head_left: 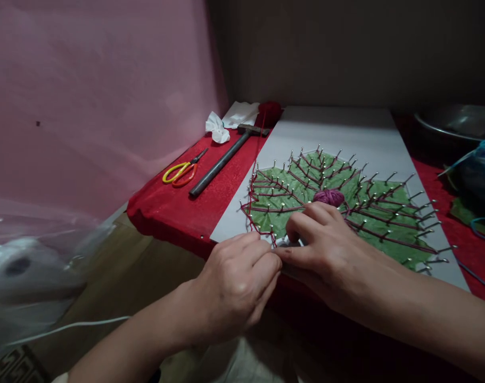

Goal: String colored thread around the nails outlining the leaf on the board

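A green leaf (272, 178) lies on a white board (338, 125), ringed by several upright nails (389, 176). Dark red yarn runs between the nails along the leaf's veins. Bright red yarn (249, 215) winds round the nails at the leaf's left edge and leads down between my hands. My left hand (240, 279) is closed at the board's near edge, its fingers pinching that yarn. Against it, my right hand (326, 247) has its thumb and fingers pressed together; what they hold is hidden. Just beyond my right hand, a small purple yarn ball (329, 198) rests on the leaf.
On the red tablecloth (162, 213) to the left lie a hammer (222, 162), yellow-and-orange-handled pliers (183, 171), crumpled white tissue (217, 127) and a red yarn ball (270, 113). At the right are a metal bowl (453, 125) and blue yarn (484, 165). A pink wall (98, 96) borders the left side.
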A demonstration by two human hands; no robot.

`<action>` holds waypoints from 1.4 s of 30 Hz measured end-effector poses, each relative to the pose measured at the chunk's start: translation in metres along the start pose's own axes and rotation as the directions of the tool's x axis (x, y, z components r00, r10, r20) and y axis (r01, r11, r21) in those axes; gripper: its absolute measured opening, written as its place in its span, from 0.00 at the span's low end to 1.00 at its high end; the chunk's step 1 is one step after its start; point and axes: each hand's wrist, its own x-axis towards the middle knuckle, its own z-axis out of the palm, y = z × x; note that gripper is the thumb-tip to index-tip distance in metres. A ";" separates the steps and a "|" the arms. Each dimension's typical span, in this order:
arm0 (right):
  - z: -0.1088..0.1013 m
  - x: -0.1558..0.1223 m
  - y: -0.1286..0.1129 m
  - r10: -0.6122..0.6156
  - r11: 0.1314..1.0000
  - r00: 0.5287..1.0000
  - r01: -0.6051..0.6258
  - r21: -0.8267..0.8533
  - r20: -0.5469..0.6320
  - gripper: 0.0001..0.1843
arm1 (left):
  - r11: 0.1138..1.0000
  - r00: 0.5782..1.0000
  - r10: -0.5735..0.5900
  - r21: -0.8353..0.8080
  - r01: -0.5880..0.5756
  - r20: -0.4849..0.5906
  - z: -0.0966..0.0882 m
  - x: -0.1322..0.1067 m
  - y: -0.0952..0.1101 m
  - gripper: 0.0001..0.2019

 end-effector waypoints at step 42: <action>-0.011 -0.010 0.020 -0.054 0.992 0.976 0.028 -0.123 -0.209 0.13 | 0.984 0.977 -0.175 -0.056 0.169 -0.125 0.000 -0.009 -0.031 0.08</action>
